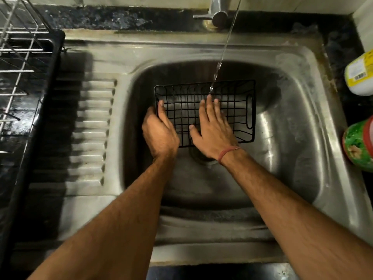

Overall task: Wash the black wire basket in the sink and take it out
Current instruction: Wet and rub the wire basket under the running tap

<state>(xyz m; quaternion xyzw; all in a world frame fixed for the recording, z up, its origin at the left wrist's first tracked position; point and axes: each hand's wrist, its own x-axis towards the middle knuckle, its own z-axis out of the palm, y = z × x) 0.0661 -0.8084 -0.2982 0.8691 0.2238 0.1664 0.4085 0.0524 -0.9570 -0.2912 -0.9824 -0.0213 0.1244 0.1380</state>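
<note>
Basket point(232, 102) in sink point(292, 138); rack point(20, 77) left.

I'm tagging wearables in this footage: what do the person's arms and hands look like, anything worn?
Both forearms are bare with no sleeves in view. The right hand has a thin reddish thread band tied around its wrist. The left hand shows no band, watch or glove. No rings are visible.
</note>
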